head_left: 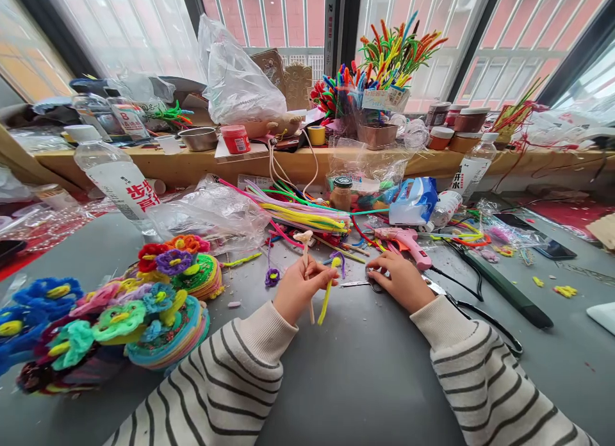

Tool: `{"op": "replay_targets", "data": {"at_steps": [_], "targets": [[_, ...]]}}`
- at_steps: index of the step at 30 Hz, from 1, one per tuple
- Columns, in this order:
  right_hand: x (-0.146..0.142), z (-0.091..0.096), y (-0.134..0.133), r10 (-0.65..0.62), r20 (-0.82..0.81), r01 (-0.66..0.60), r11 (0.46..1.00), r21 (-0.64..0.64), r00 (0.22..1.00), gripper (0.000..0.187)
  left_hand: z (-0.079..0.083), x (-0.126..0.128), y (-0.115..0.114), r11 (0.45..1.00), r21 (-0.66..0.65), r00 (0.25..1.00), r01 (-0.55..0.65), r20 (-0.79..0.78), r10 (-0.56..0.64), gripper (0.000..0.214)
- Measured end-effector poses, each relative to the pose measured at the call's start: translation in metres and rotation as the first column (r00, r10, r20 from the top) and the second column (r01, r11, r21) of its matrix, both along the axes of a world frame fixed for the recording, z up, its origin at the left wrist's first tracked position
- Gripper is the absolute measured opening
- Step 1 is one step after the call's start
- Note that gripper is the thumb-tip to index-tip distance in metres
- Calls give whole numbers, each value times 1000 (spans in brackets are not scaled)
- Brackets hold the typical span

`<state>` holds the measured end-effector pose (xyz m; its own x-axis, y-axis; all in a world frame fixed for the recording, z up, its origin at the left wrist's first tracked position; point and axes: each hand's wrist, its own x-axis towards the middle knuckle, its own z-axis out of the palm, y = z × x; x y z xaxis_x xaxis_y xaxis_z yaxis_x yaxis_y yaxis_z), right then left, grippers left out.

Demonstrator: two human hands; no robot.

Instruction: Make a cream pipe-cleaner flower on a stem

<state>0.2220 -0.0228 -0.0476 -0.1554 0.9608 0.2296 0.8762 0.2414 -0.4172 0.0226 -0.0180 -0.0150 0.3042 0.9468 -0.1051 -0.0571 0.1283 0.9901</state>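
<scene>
My left hand (pixel 300 286) is closed in a pinch on two fuzzy pipe cleaners. One is a cream pipe cleaner (pixel 304 244) with a looped top; the other is a yellow pipe cleaner (pixel 327 298), bent over at its upper end. Over on the right, the fingers of my right hand (pixel 396 279) curl onto the dark handle of small scissors (pixel 354 283), whose blades point left on the grey table. A purple pipe cleaner (pixel 339 261) lies behind, between the hands. Left of my left hand is a small purple pipe-cleaner flower (pixel 271 277).
Finished pipe-cleaner flowers (pixel 120 318) crowd the left side. Bundled pipe cleaners (pixel 307 216), a glass jar (pixel 341 193) and a pink glue gun (pixel 406 242) lie behind the hands. Farther right are a dark green bar (pixel 512 292) and a phone (pixel 552 246). A water bottle (pixel 113 177) stands left.
</scene>
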Motion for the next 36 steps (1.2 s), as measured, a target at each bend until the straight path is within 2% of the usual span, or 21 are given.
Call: {"op": "replay_targets", "data": {"at_steps": [5,14,19,26,28,31,36], "targets": [[-5,2,0,-7,-25,7,1000,15,1000,5,0,1,0,1000,2,1000,10,-5,-10,40],[-6,1,-2,-126,-295,102,990,-95,947,5,0,0,-1,1000,1,1000,16,-9,-16,38],[-7,-3,-1,-181,-607,40,970,-238,774,8,1,1,-1,1000,-3,1000,16,-15,-16,38],[-7,-5,2,-339,-764,38,923,-382,550,14,0,1,-1,1000,-4,1000,24,1,-24,39],[-8,-4,2,-351,-789,25,919,-393,504,16,-2,0,0,1000,3,1000,28,8,-28,40],[-9,-5,3,-289,-807,28,947,-321,515,19,-5,0,1,999,11,999,33,9,-33,41],[-8,-4,2,-184,-790,57,981,-186,585,27,-4,0,0,1000,13,1000,27,-6,-27,41]]}}
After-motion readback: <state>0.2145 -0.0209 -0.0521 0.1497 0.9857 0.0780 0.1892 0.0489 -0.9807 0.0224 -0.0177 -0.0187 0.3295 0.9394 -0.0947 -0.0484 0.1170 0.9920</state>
